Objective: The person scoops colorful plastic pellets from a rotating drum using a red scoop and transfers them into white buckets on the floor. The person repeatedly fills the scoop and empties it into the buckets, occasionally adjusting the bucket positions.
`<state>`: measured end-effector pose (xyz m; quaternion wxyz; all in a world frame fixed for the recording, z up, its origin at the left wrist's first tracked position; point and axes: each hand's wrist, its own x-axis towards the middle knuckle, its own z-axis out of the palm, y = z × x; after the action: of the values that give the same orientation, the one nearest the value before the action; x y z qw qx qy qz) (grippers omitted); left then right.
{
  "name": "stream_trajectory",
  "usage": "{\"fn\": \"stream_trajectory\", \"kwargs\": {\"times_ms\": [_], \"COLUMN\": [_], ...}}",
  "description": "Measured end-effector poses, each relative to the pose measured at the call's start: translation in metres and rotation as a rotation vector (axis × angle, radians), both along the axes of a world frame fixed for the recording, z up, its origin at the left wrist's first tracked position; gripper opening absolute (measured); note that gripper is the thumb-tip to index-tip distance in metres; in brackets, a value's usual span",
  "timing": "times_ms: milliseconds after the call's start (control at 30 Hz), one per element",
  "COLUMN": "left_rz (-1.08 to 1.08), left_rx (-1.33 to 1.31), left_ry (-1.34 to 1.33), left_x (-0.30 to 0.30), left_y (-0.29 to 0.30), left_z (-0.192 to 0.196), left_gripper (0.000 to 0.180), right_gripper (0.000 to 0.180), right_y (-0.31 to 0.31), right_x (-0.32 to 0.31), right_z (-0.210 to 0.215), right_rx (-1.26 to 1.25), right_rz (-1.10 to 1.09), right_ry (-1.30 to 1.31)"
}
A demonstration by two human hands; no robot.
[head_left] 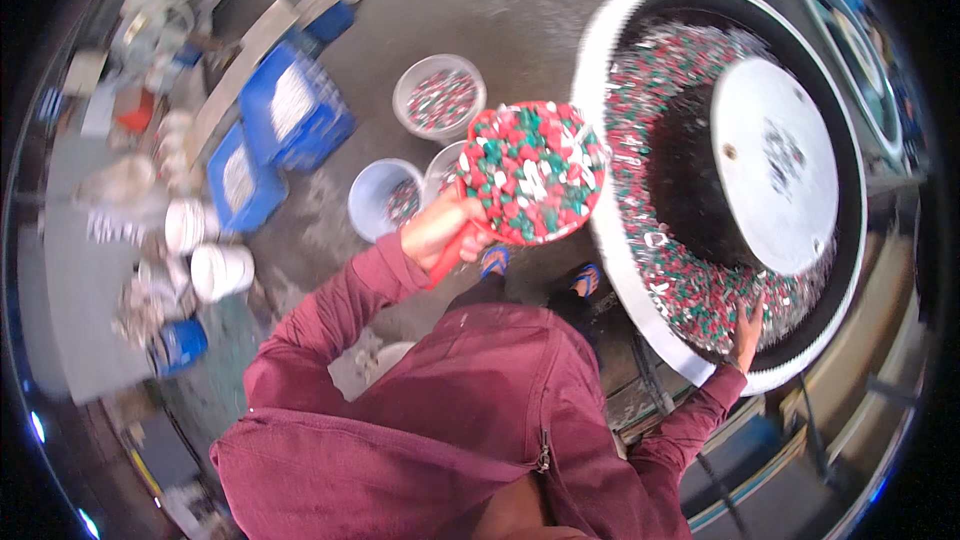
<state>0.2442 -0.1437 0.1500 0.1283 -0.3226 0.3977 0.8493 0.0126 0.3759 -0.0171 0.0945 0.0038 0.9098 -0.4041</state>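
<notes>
My left hand (pixel 440 228) is closed around the handle of a red scoop (pixel 477 223), held up beside the large round tub's rim. Small red, green and white pieces (pixel 530 175) fill the scoop to the top. My right hand (pixel 748 332) reaches over the near edge of the large round tub (pixel 592 90). Its fingers are stretched out and touch the loose pieces (pixel 690 305) lying in the tub's ring-shaped channel. A white domed centre (pixel 770 170) rises in the middle of the tub, with a few pieces on top.
A white bucket (pixel 402 105) and a pale bucket (pixel 365 202), both with similar pieces, stand on the wet floor (pixel 520 30). Another bucket is partly hidden by the scoop. Blue crates (pixel 325 125) with white contents lie to the left, near white pails (pixel 222 272). A second tub (pixel 850 50) stands at far right.
</notes>
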Motion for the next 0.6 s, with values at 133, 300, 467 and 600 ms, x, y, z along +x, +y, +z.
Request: {"fn": "stream_trajectory", "kwargs": {"times_ms": [133,300,467,600], "left_rz": [0.208,0.522,0.579,0.037], "left_rx": [-0.101,-0.271,-0.804,-1.515], "left_ry": [0.012,-0.185,-0.397,-0.79], "left_x": [0.076,0.157,0.21,0.232], "left_y": [-0.066,-0.143,-0.205,-0.242], "left_z": [-0.002,-0.04,-0.114,-0.175], "left_gripper": [0.021,0.028,0.079,0.092], "right_gripper": [0.067,0.071,0.065,0.062], "right_y": [-0.021,-0.059,-0.058,-0.031], "right_x": [0.003,0.02,0.034,0.035], "right_z": [0.0,0.02,0.043,0.048], "right_rx": [0.115,0.135,0.061,0.162], "right_rz": [0.018,0.014,-0.22,-0.175], "right_ry": [-0.083,-0.125,-0.346,-0.261]}}
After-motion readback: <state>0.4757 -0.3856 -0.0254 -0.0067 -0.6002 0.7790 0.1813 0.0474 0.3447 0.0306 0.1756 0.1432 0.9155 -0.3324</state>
